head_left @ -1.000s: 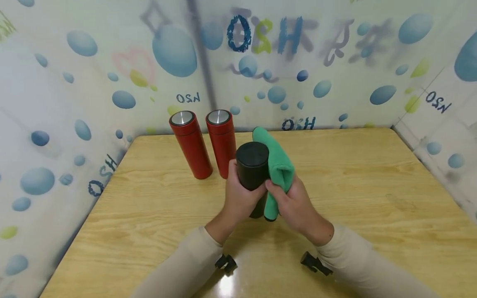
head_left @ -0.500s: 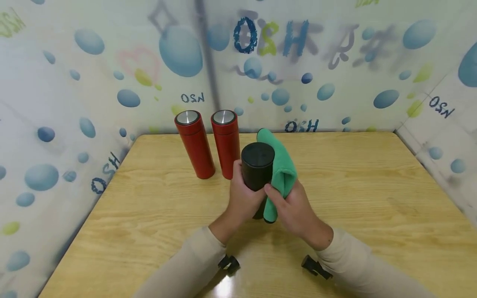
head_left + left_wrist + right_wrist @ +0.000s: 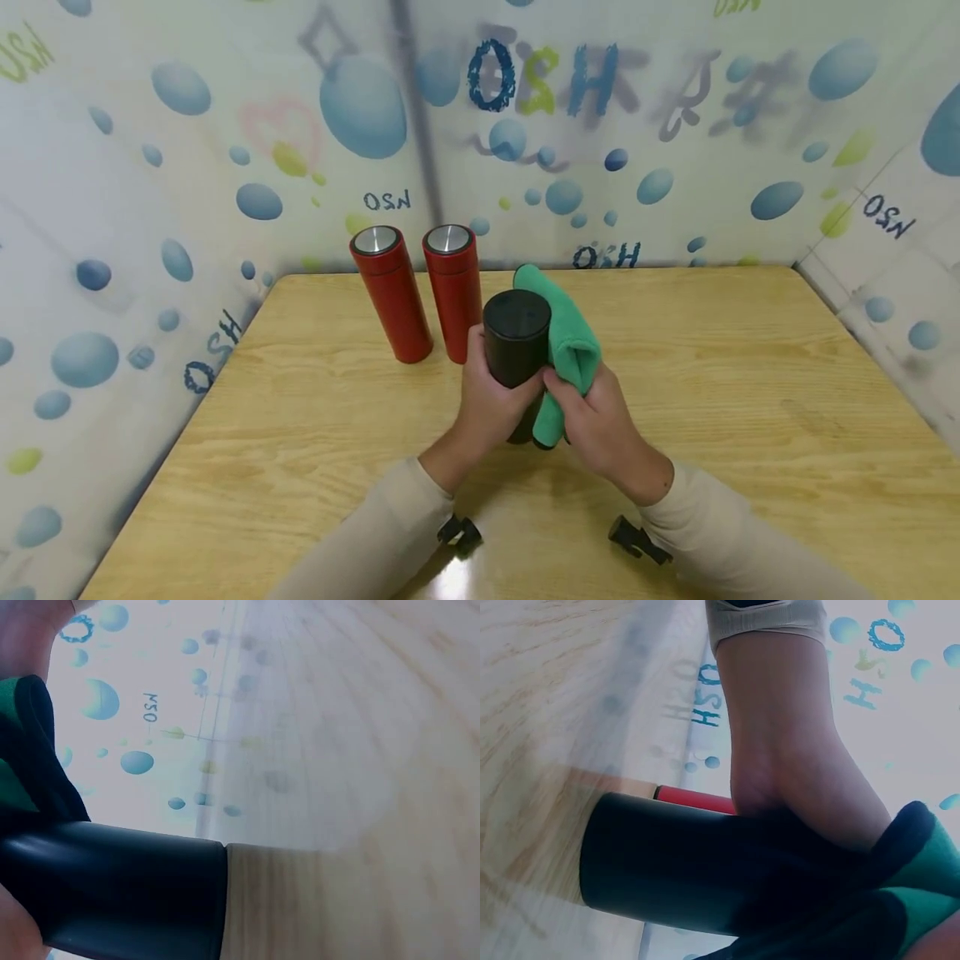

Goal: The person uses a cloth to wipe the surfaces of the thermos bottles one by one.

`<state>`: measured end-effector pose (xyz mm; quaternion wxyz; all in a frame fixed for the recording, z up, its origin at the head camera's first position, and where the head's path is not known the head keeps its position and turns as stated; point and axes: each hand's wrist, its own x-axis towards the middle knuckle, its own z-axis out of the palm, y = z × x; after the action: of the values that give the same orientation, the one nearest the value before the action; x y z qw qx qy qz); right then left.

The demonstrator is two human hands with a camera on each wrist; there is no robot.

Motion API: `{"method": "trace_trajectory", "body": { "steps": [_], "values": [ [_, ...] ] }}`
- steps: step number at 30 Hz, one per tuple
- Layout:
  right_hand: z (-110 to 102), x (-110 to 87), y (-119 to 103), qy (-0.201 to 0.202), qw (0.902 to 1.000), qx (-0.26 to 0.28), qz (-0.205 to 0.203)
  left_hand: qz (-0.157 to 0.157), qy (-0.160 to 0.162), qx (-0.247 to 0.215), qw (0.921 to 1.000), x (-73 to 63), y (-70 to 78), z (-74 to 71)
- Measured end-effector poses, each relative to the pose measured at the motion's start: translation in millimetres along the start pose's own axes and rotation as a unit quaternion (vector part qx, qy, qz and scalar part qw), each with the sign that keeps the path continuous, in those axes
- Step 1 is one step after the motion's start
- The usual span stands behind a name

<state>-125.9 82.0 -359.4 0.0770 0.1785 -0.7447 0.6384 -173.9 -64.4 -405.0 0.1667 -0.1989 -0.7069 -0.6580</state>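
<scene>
A black cylindrical thermos bottle with a flat black top is held upright, slightly tilted, in my left hand. Its lower body shows in the left wrist view as a dark cylinder close to the tabletop. My right hand grips a folded green cloth with dark edging and holds it against the bottle's right side. The right thumb lies near the left thumb at the front of the bottle. From the right wrist, the cloth partly covers the bottle; fingers behind it are hidden.
Two red thermos bottles, one at the left and one nearer the black bottle, stand at the back of the wooden table. Patterned walls enclose its back and sides. Small black devices sit at both wrists.
The right thumb and hand have shifted slightly right along the bottle with the cloth. My left hand keeps its hold. The whole head view has moved a little; the red bottles stand as before.
</scene>
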Motion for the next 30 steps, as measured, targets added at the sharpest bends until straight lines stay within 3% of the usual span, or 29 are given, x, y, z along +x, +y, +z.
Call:
{"method": "trace_trajectory", "body": {
  "steps": [8, 21, 30],
  "values": [
    [1.1, -1.4, -0.1, 0.021, 0.9993, 0.023, -0.019, 0.004, -0.005, 0.001, 1.0, -0.1, 0.9, -0.6],
    [1.7, -2.8, 2.0, 0.005, 0.9998, 0.016, -0.003, 0.011, -0.005, 0.002, 0.9999, -2.5, -1.2, -2.4],
    [-1.6, -4.3, -1.8, 0.02, 0.9985, 0.03, -0.041, 0.015, -0.015, -0.002, 0.9998, 0.0, -0.5, -1.9]
  ]
}}
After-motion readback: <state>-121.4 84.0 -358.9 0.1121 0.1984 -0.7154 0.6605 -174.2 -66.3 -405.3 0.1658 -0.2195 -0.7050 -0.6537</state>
